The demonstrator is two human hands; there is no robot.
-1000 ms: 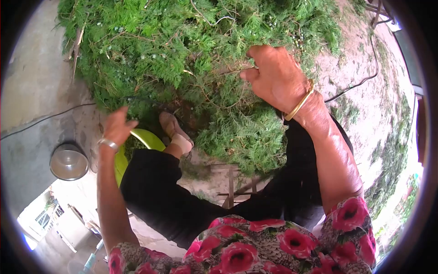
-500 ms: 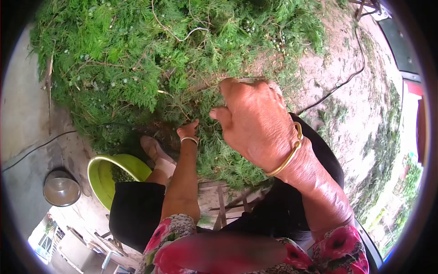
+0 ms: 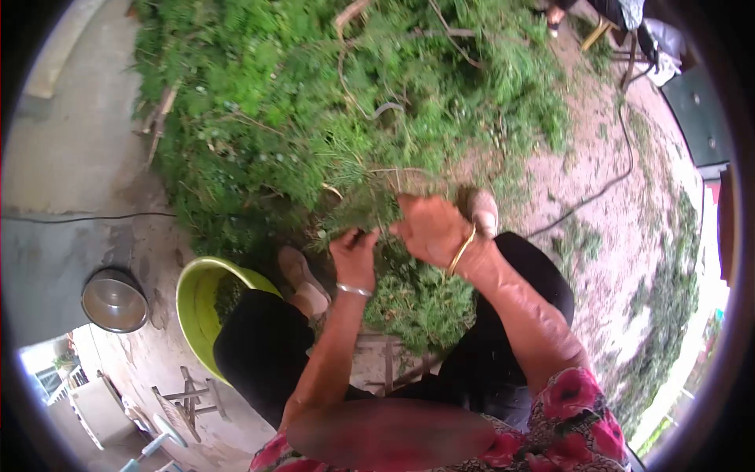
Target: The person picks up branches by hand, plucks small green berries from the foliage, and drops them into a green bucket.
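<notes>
My left hand [image 3: 354,258], with a silver bracelet at the wrist, is closed in a pinch on a green evergreen sprig [image 3: 334,224]; blur hides exactly where the fingers meet it. Just to its right, my right hand [image 3: 434,228], wearing a gold bangle, is curled into a closed grip at the sprig's stem side, with a thin twig showing above the knuckles. Beyond both hands spreads a large heap of cut evergreen branches [image 3: 259,149]. Loose evergreen foliage [image 3: 425,311] also lies below the hands, between my knees.
A lime-green tub [image 3: 189,303] with small green bits inside stands beside my left knee. Farther left is a metal bowl [image 3: 115,300]. A small wooden stool [image 3: 189,401] sits at lower left. Black cables [image 3: 86,219] cross the ground on both sides. Another person's foot [image 3: 554,22] shows at top right.
My right hand has come down and away from the camera, closer to my left hand. The left hand has turned and its fingers have closed. The view has shifted, showing more at upper right.
</notes>
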